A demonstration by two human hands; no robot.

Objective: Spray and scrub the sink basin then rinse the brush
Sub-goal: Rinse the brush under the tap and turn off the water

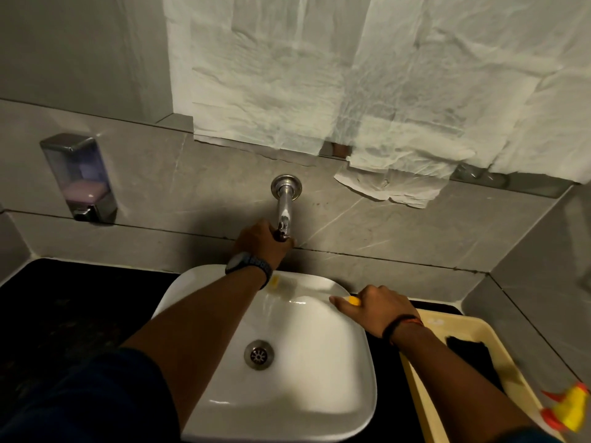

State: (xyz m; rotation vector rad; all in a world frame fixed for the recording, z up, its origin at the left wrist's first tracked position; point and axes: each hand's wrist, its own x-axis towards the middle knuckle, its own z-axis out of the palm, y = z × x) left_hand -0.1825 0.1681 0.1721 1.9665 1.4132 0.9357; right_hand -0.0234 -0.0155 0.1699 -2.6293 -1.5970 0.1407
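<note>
The left hand [260, 239] reaches over the white sink [335, 362] and is closed around the end of the shiny tap [284, 203] that sticks out of the grey wall, and the arm covers the left part of the bowl. The right hand [375, 310] rests on the right rim of the sink with its fingers wrapped around a yellow brush [353, 301], which is mostly hidden inside the hand. A soap box [78, 177] hangs on the wall to the left, crinkly white paper [351, 75] covers the wall above the tap, and to the right of the sink a pale tray [473, 334] holds a black cloth [470, 356] and a yellow and red spray bottle [567, 407].
</note>
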